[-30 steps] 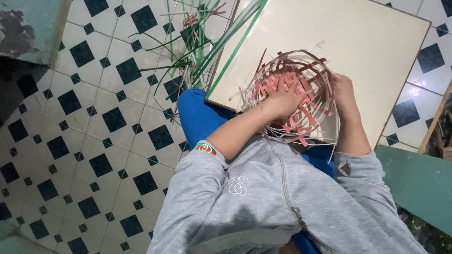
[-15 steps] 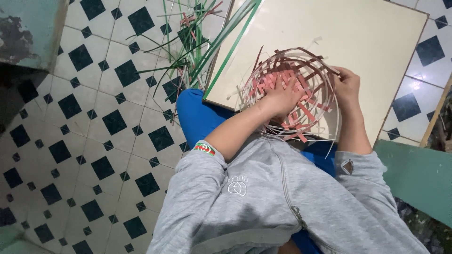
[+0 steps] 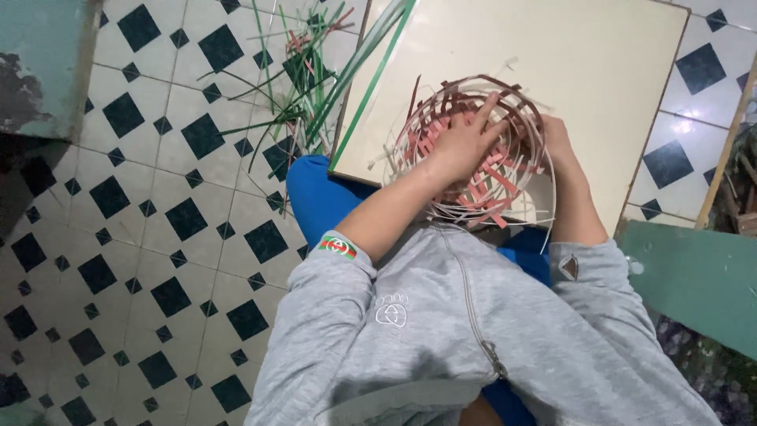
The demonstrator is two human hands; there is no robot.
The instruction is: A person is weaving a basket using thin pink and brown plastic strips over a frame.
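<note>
While the half-woven basket [image 3: 481,154] of red and white strips rests on the cream board [image 3: 599,71] at the person's lap, the left hand [image 3: 461,142] lies inside it, fingers spread flat on the weave. The right hand [image 3: 556,142] grasps the basket's outer rim. Loose green strips [image 3: 303,87] lie on the tiled floor [image 3: 158,197] beside the board.

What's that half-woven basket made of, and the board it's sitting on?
The basket looks woven from thin flat strips, pink, dark red and white, probably plastic strapping, since they bend springily. The board seems cream laminate or painted wood: smooth, faintly glossy, with a darker edge.
</note>
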